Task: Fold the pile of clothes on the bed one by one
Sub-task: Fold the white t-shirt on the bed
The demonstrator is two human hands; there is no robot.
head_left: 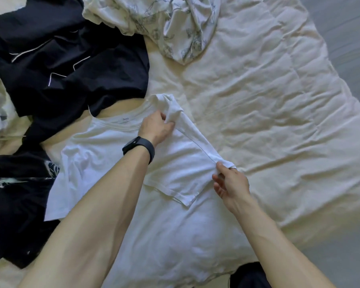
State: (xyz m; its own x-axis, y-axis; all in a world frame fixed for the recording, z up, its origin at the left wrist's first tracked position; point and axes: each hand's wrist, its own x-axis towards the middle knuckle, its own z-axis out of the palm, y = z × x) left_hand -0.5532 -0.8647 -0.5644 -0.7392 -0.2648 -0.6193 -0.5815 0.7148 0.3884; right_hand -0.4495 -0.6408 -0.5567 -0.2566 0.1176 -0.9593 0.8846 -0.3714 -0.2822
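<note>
A white T-shirt (104, 150) lies spread on the bed, collar toward the far side, its right sleeve folded inward over the chest. My left hand (157, 126), with a black watch on the wrist, pinches the shoulder fabric at the top of the fold. My right hand (230, 180) pinches the shirt's right edge lower down, with the fold line stretched taut between the two hands. A pile of dark navy clothes with white piping (56, 65) sits at the far left.
A cream quilt (268, 100) covers the bed to the right. A white printed garment (170, 23) is bunched at the far side. More dark clothes with a pattern (15, 196) lie at the near left. Grey floor (345, 34) shows beyond the bed's right edge.
</note>
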